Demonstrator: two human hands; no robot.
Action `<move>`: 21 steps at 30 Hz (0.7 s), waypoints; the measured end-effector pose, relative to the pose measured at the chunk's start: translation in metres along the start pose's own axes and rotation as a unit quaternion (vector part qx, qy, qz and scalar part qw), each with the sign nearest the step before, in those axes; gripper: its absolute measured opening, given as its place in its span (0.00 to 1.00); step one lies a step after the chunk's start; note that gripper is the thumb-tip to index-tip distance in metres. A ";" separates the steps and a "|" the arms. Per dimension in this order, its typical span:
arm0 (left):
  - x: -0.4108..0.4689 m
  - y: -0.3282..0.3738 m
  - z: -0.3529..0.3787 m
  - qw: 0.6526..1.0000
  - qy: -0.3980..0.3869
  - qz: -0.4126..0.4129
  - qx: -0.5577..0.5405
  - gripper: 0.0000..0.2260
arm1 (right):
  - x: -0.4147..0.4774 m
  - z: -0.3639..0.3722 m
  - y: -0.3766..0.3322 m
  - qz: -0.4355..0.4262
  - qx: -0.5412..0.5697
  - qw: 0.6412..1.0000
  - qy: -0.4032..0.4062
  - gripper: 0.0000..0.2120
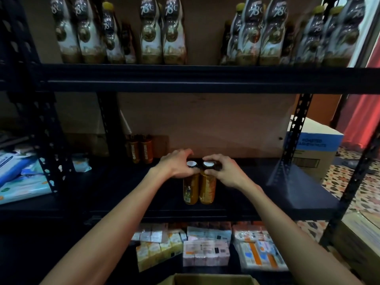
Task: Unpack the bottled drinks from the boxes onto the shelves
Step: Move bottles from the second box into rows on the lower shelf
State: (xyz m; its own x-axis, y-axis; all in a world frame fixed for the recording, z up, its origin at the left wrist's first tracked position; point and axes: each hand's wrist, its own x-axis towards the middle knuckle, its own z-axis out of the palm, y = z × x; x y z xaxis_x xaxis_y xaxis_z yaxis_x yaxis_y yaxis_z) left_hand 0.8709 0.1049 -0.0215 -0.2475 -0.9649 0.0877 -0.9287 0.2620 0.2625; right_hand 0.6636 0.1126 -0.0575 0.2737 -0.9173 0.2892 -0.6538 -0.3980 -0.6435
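Our left hand curls round the top of the left bottle, and our right hand grips the cap end of the right bottle. Both amber bottles are upright and touching side by side on the middle shelf, near its front edge. Far back on the left of the same shelf stand two more brown bottles. Tall dark bottles line the top shelf. Below, carton packs lie on the lower level, and an open cardboard box sits nearest us.
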 end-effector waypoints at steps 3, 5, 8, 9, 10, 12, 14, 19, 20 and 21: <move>0.006 -0.004 -0.015 0.995 -0.071 0.051 -0.040 0.21 | 0.004 -0.006 -0.003 -0.012 -0.026 0.999 -0.017 0.16; 0.010 -0.004 -0.018 0.994 -0.088 0.059 -0.016 0.20 | 0.006 -0.008 -0.003 -0.012 -0.045 0.998 -0.033 0.17; 0.014 -0.002 -0.016 0.999 -0.039 0.029 -0.007 0.14 | 0.009 -0.008 0.000 -0.012 -0.048 0.998 -0.033 0.17; 0.014 -0.002 -0.016 1.000 -0.023 0.013 -0.012 0.16 | 0.009 -0.008 0.001 -0.012 -0.048 0.998 -0.031 0.17; 0.013 -0.001 -0.015 1.000 -0.014 0.005 -0.019 0.19 | 0.010 -0.007 0.001 -0.011 -0.048 0.998 -0.031 0.17; 0.012 -0.001 -0.015 0.999 -0.030 0.021 -0.024 0.23 | 0.011 -0.007 0.001 -0.010 -0.045 0.998 -0.033 0.17; 0.011 0.000 -0.017 0.995 -0.071 0.064 -0.013 0.24 | 0.013 -0.007 0.002 -0.011 -0.050 0.998 -0.038 0.18; 0.011 0.005 -0.014 0.999 -0.043 0.016 0.005 0.25 | 0.013 -0.008 0.002 -0.005 -0.045 0.998 -0.041 0.18; 0.011 0.006 -0.013 0.999 -0.035 0.005 -0.001 0.29 | 0.013 -0.008 0.002 -0.004 -0.045 0.998 -0.042 0.18; 0.011 0.006 -0.013 0.999 -0.039 0.008 -0.006 0.32 | 0.013 -0.008 0.002 -0.002 -0.045 0.998 -0.043 0.18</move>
State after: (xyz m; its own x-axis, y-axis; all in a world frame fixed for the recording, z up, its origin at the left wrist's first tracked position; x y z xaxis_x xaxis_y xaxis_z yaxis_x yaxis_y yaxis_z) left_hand 0.8665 0.0957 -0.0067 -0.2826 -0.9591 0.0169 -0.9214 0.2763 0.2731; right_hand 0.6604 0.1004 -0.0495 0.3333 -0.9147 0.2284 -0.7121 -0.4030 -0.5748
